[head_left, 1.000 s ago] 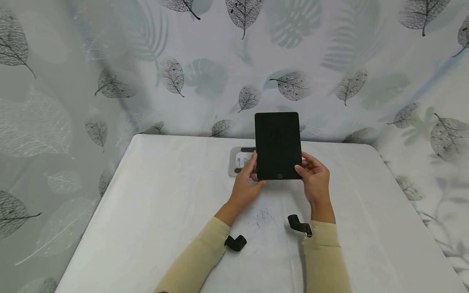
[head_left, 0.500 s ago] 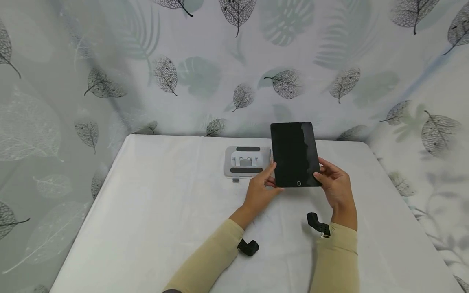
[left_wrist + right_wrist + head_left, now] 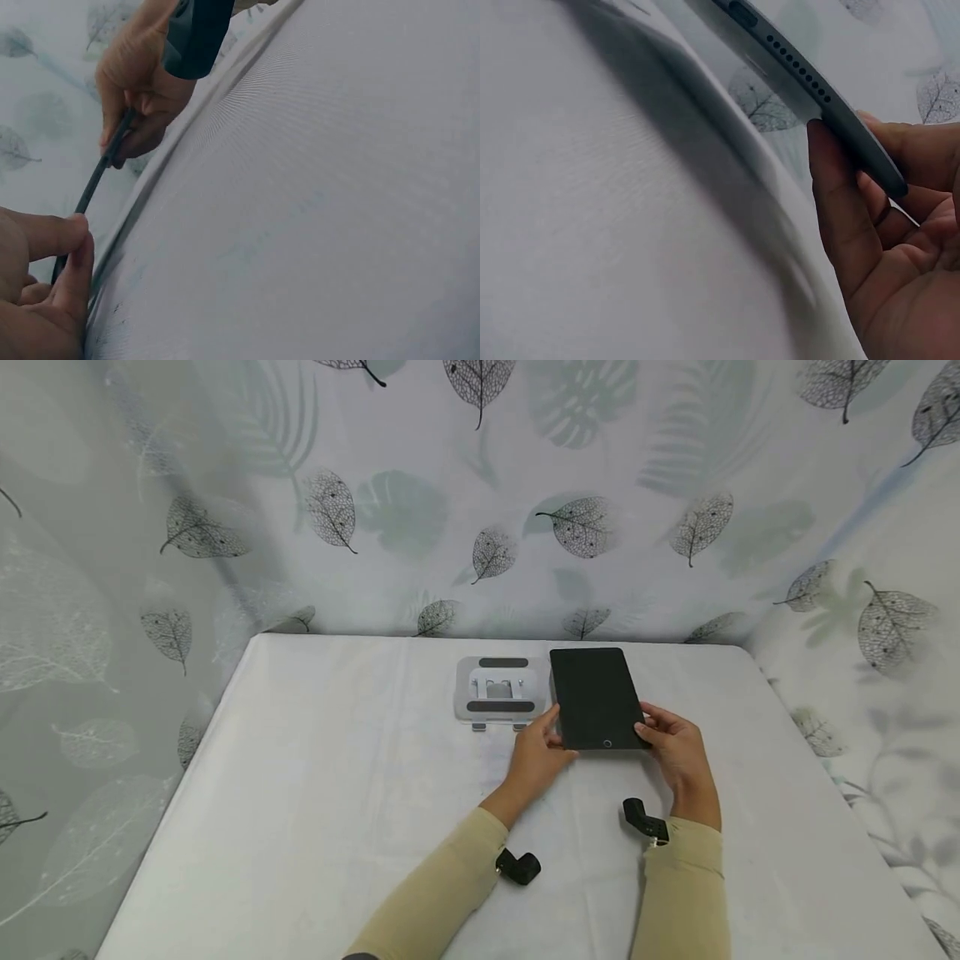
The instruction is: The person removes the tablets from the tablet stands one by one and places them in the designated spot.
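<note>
A black-screened tablet [image 3: 597, 700] with a round home button at its near edge is held between both hands over the white table. My left hand [image 3: 534, 762] pinches its lower left corner. At the lower right side, my right hand [image 3: 679, 762] grips it with the thumb on the screen face and fingers behind. In the right wrist view, the edge of the tablet [image 3: 840, 124] shows a port and a row of speaker holes. The left wrist view shows the tablet [image 3: 94, 181] edge-on between the two hands.
Left of the tablet, a grey-and-white folded stand [image 3: 500, 689] with dark pads lies on the table [image 3: 337, 760]. A leaf-printed curtain [image 3: 450, 502] hangs behind the table and along both sides. Black wrist mounts [image 3: 519, 867] stick out from the sleeves.
Both hands have carried the tablet to the right, uncovering the stand, and then lowered it. The tablet now lies flatter, its top edge tipped down toward the table.
</note>
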A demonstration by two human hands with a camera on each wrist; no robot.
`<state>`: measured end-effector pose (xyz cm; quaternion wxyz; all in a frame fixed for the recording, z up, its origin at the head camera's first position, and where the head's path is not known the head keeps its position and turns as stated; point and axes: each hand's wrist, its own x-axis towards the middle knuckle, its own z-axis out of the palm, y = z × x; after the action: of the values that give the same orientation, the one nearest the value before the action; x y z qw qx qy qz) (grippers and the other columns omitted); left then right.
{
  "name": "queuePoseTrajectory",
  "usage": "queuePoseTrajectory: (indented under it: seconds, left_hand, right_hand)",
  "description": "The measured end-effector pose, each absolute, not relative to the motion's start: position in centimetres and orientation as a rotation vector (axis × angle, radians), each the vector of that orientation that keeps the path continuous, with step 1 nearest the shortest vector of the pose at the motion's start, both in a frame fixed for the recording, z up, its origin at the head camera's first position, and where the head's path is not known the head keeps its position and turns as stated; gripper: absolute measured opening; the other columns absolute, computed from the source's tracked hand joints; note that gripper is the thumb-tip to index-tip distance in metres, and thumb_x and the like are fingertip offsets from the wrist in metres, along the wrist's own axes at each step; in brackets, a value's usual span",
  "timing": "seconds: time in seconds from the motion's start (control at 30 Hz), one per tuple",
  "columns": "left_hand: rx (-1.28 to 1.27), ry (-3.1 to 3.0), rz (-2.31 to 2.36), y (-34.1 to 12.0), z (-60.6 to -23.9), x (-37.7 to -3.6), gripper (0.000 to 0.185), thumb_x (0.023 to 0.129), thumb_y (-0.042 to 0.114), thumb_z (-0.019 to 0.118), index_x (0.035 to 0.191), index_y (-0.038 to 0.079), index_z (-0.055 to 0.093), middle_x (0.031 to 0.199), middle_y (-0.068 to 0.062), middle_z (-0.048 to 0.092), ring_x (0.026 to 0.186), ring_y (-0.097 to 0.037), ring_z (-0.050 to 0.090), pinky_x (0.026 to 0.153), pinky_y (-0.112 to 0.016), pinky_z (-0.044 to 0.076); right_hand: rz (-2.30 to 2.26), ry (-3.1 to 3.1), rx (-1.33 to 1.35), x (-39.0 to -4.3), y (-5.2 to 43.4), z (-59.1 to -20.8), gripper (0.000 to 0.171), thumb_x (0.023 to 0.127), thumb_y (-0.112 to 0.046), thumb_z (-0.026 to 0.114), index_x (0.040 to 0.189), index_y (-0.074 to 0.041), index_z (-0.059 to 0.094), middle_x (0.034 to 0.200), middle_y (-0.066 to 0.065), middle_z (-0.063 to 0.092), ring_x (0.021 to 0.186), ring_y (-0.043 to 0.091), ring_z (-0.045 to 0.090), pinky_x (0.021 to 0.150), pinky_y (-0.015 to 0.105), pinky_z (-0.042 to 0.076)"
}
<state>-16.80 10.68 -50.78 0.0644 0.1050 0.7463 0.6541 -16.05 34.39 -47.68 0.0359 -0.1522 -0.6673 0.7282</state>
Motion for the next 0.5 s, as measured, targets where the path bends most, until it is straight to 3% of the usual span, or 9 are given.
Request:
queuePoseTrajectory:
  seconds: [0.2, 0.5]
  left_hand:
    - [0.304, 2.279, 1.941, 10.71, -51.16, -17.08, 0.081, 0.082, -0.002, 0.080, 0.154, 0.006, 0.045, 0.152, -0.010, 0.055, 0.107, -0.017, 0.073, 0.086, -0.022, 0.057]
    - [0.311, 1.967, 2.031, 9.90, -51.32, -17.34, 0.074, 0.092, 0.007, 0.067, 0.159, 0.011, 0.036, 0.159, -0.011, 0.047, 0.141, -0.024, 0.053, 0.110, -0.035, 0.049]
  right_hand:
    - [2.048, -2.211, -0.618, -16.57, 34.16, -48.23, 0.057, 0.092, 0.002, 0.071, 0.144, 0.010, 0.051, 0.086, -0.015, 0.064, 0.083, -0.003, 0.058, 0.071, 0.009, 0.049]
    - [1.676, -2.426, -0.833, -16.47, 33.68, -48.48, 0.046, 0.091, -0.013, 0.077, 0.135, -0.003, 0.066, 0.079, -0.026, 0.062, 0.082, -0.007, 0.057, 0.070, 0.010, 0.045]
